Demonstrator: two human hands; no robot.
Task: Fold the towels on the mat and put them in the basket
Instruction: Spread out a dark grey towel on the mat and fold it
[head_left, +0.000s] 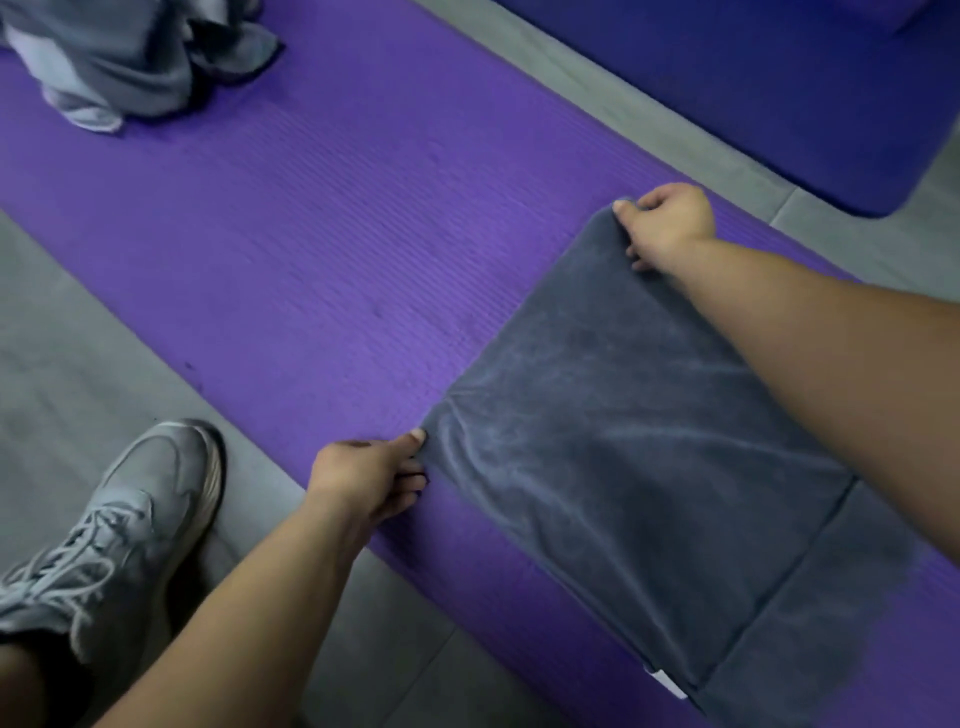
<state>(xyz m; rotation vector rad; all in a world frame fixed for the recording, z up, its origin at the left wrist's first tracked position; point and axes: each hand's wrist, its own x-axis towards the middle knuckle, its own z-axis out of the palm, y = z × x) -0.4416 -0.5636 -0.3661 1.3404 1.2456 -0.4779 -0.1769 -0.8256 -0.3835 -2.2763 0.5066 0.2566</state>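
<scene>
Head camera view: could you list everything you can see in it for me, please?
dark grey towel: one, dark grey, lies partly folded on the right of the mat
towel pile: one heap, light grey, top left on the mat
purple mat: one, purple, runs across the middle
blue mat: one, dark blue, top right on the floor
floor: grey, on both sides of the purple mat
label: one, white, at the dark towel's near edge
shoe: one, grey with laces, lower left on the floor
left hand: fingers pinch the dark towel's near left corner
right hand: fingers grip the dark towel's far corner
</scene>
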